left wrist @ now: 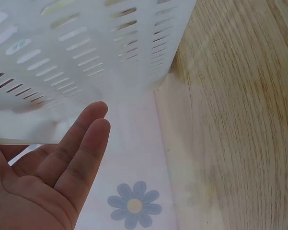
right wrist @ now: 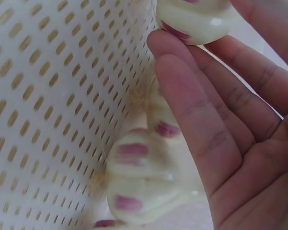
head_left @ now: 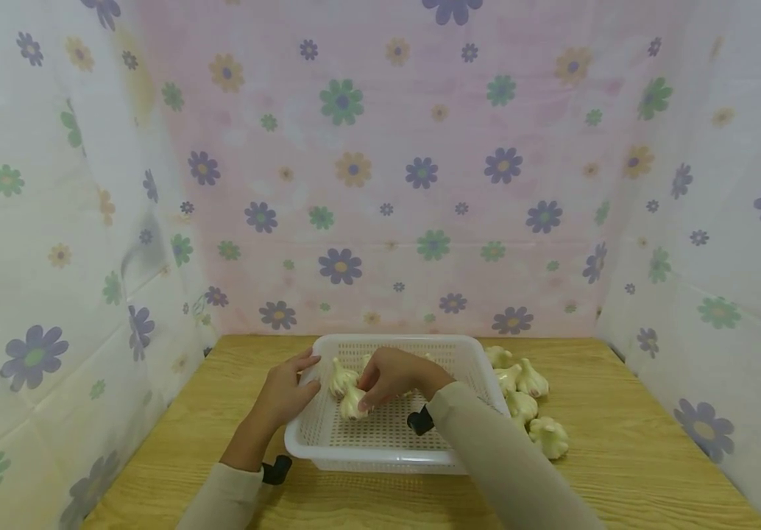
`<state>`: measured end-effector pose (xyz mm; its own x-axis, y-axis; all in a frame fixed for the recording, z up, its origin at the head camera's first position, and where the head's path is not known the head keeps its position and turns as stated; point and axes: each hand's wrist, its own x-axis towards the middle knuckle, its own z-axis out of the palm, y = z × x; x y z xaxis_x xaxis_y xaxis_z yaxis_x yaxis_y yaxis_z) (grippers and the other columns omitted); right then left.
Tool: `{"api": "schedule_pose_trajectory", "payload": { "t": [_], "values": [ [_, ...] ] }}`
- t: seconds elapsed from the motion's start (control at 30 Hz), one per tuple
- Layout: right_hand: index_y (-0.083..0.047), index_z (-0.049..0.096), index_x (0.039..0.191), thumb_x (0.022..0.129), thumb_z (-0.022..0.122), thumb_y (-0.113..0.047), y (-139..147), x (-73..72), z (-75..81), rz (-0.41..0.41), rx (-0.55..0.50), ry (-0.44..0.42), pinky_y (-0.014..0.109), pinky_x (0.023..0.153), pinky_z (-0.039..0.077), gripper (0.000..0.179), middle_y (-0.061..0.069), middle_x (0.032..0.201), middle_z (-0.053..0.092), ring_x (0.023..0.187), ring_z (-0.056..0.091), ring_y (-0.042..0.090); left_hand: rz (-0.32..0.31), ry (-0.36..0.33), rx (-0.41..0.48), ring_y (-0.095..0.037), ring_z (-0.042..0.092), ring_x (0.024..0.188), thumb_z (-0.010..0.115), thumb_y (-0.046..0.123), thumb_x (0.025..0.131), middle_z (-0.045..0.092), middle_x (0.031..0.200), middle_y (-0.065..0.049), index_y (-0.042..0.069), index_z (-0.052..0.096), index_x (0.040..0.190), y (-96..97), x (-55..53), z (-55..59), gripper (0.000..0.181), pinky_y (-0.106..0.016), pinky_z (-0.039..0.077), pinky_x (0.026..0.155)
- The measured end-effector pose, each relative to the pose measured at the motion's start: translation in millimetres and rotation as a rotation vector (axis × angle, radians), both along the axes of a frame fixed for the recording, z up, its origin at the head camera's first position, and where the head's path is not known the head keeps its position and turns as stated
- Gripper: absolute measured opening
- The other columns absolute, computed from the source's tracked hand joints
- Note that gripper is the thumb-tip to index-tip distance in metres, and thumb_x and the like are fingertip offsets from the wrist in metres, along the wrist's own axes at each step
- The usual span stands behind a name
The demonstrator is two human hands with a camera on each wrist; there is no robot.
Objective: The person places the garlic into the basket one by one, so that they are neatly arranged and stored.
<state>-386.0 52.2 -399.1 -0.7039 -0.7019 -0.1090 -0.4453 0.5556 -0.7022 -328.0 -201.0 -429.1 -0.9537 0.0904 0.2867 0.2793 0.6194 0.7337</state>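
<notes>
A white plastic basket (head_left: 387, 458) with slotted walls stands on the table. At its left side, my left hand (head_left: 284, 394) holds the rim, thumb over the edge and fingers along the outer wall; in the left wrist view those fingers (left wrist: 81, 163) are nearly straight. My right hand (head_left: 397, 375) reaches inside and pinches a pale garlic bulb (head_left: 352, 405) between thumb and fingertips. That bulb (right wrist: 196, 21) shows purple marks in the right wrist view. Another garlic bulb (head_left: 341, 377) lies just behind it in the basket, and more are partly hidden by the right hand.
Several loose garlic bulbs (head_left: 533, 379) lie in a group on the wooden table (head_left: 645, 456), right beside the basket. Flower-printed cloth (head_left: 380, 184) walls the table off at the back and on both sides. Dark camera mounts (head_left: 277, 470) sit at both wrists.
</notes>
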Motion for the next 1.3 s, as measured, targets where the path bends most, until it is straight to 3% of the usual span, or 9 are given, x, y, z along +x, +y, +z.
{"api": "schedule_pose_trajectory", "payload": {
  "t": [0.27, 0.47, 1.3],
  "values": [
    [-0.012, 0.082, 0.101, 0.079, 0.091, -0.021, -14.0, 0.2, 1.5, -0.014, 0.015, -0.01, 0.035, 0.069, 0.064, 0.026, -0.004, 0.079, 0.078, 0.074, 0.077, 0.021, -0.007, 0.006, 0.0, -0.044, 0.07, 0.116, 0.066, 0.013, 0.092, 0.044, 0.161, -0.015, 0.001, 0.062, 0.141, -0.7, -2.1, 3.3, 0.051, -0.042, 0.065, 0.081],
    [-0.011, 0.081, 0.101, 0.079, 0.091, -0.02, -19.7, 1.9, 1.5, -0.078, 0.016, -0.039, 0.038, 0.071, 0.065, 0.025, -0.002, 0.081, 0.078, 0.078, 0.077, 0.026, 0.002, 0.004, -0.014, -0.041, 0.07, 0.116, 0.066, 0.015, 0.092, 0.045, 0.161, -0.013, 0.003, 0.062, 0.142, -2.3, -3.4, 2.9, 0.052, -0.041, 0.064, 0.083],
    [-0.015, 0.081, 0.09, 0.078, 0.092, -0.021, -29.3, -3.6, -13.1, -0.143, 0.049, -0.018, 0.038, 0.066, 0.064, 0.017, 0.001, 0.074, 0.077, 0.073, 0.077, 0.026, -0.002, -0.02, -0.018, -0.042, 0.069, 0.117, 0.066, 0.014, 0.092, 0.044, 0.162, -0.013, 0.003, 0.061, 0.144, -0.9, -1.3, 0.5, 0.053, -0.044, 0.064, 0.086]
  ]
}}
